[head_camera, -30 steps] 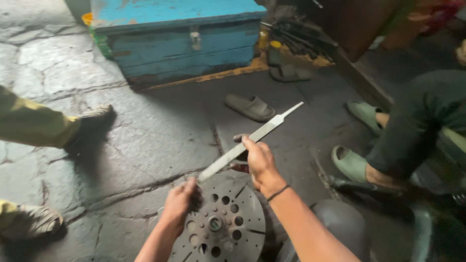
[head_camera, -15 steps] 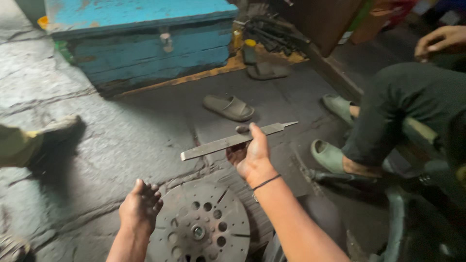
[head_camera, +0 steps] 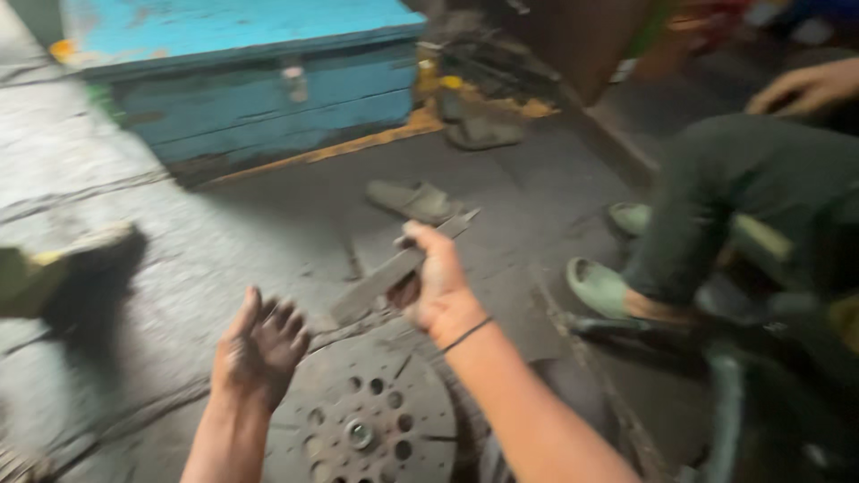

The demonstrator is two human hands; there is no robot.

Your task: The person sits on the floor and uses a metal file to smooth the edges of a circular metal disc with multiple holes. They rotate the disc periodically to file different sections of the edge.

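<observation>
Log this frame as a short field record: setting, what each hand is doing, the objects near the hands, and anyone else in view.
Setting: grimy concrete floor, blurred head view looking down
Right hand: closed around a flat metal file, blade angled across the view
Left hand: open, empty, fingers spread, dirty palm, above the disc's edge
Below hands: round perforated metal disc lying flat on the floor
Background: blue wooden chest; loose sandal
Other people: seated person's leg with green sandal at right; a shoe at left
</observation>
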